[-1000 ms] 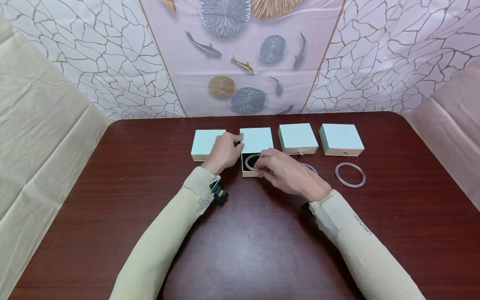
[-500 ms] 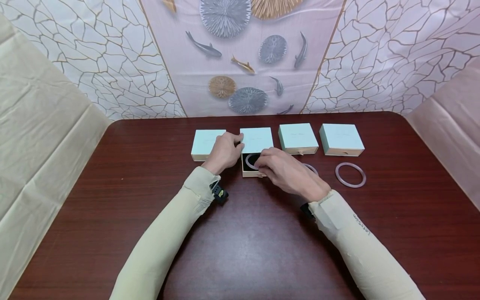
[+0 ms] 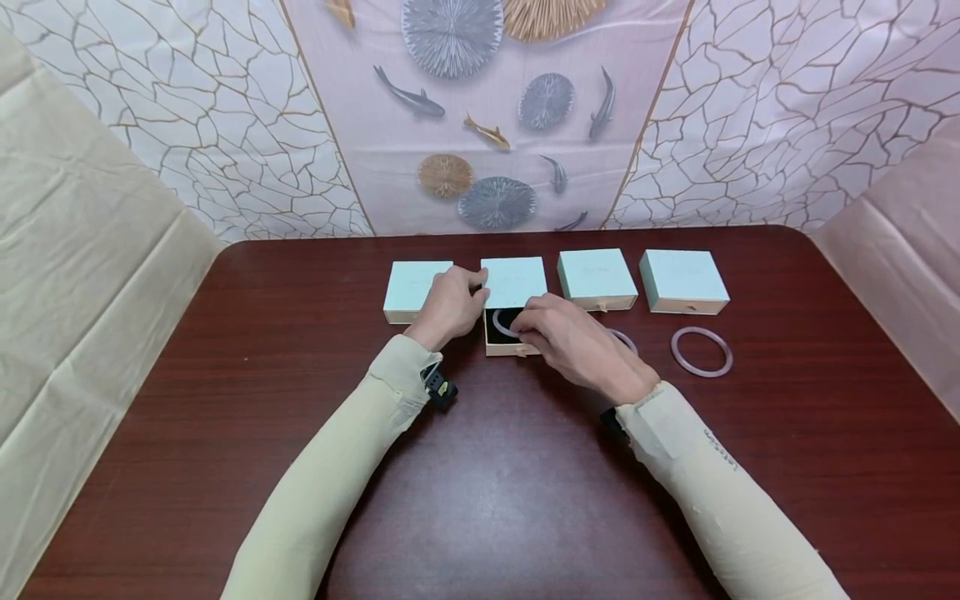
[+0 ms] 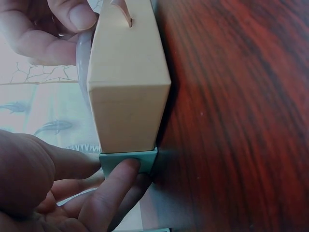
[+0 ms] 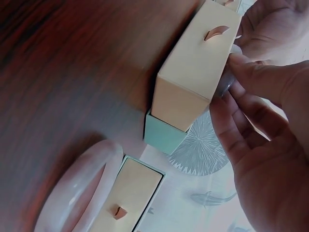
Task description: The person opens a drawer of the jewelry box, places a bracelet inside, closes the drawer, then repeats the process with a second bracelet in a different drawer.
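Observation:
A mint-green drawer box [image 3: 514, 282] stands at the back of the table with its cream drawer [image 3: 512, 351] pulled out toward me. Its inside is black. My left hand [image 3: 450, 305] grips the box's green sleeve at its left side; in the left wrist view the fingertips [image 4: 126, 169] press on that sleeve. A pale lilac bangle [image 3: 501, 327] is at the drawer's opening, its right part covered by my right hand [image 3: 573, 343]. Seen from the right wrist, thumb and fingers pinch the bangle [image 5: 225, 82] at the drawer's top edge.
Another mint box [image 3: 414, 287] stands left of the worked one, partly behind my left hand. Two more, a third box [image 3: 597, 277] and a fourth box [image 3: 684, 279], stand to the right. One bangle [image 3: 702, 352] lies before the rightmost box; another bangle [image 3: 626, 339] shows behind my right hand.
The bangle in my right hand has shifted slightly right and lower over the drawer. My left hand keeps its grip on the box.

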A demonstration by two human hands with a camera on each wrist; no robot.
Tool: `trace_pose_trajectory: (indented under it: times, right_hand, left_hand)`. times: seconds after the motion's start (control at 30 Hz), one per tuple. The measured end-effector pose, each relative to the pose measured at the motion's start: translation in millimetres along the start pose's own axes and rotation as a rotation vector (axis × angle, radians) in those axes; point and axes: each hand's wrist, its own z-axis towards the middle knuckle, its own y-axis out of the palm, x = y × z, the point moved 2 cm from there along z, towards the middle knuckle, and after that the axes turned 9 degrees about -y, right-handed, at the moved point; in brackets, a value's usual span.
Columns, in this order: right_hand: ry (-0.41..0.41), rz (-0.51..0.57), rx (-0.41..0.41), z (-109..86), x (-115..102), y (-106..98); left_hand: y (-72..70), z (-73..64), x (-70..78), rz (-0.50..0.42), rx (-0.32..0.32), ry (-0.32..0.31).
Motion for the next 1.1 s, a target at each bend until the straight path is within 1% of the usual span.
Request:
trace_pose_trajectory:
  times: [0.27, 0.63, 0.9, 1.1]
  right_hand:
    - [-0.008, 0.0, 0.021, -0.3, 2.6, 1.5]
    - [0.004, 0.02, 0.056, -0.9, 4.1, 2.7]
    - [0.069, 0.035, 0.036, 1.3, 5.9, 4.3]
    - [0.089, 0.045, 0.04, 0.8, 7.0, 5.6]
  left_hand:
    - [0.9, 0.0, -0.3, 0.007, -0.003, -0.005]
    - [0.6, -0.5, 0.4, 0.008, -0.004, 0.011]
    - [-0.6, -1.0, 0.9, 0.007, -0.007, 0.009]
    - [-0.6, -0.2, 0.1, 0.011, -0.003, 0.013]
